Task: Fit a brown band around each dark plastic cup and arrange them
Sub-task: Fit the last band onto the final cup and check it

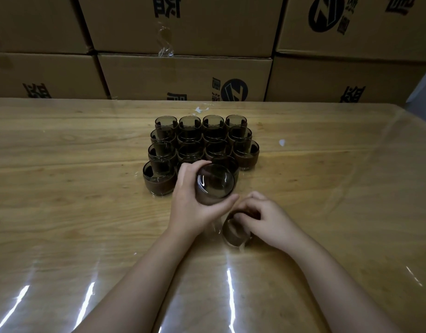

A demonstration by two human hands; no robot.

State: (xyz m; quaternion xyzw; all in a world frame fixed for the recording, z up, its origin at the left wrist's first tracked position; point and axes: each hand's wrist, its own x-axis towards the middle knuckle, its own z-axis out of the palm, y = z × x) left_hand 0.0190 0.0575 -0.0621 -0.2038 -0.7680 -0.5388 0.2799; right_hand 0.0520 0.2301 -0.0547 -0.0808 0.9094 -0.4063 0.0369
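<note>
My left hand (190, 207) grips a dark smoky plastic cup (215, 181), tilted so its round bottom faces the camera, just in front of the cup block. My right hand (267, 219) holds a second dark cup (233, 233) with a brown band around it, low over the table, fingers curled over its rim. Behind them several banded cups (202, 140) stand upright in tight rows; the front-left one (159, 179) shows its brown band clearly. My left hand hides part of the front row.
The wooden table (87, 188) lies under a glossy clear film with glare streaks near me. Stacked cardboard boxes (183, 75) form a wall along the far edge. A small white scrap (282, 142) lies right of the cups.
</note>
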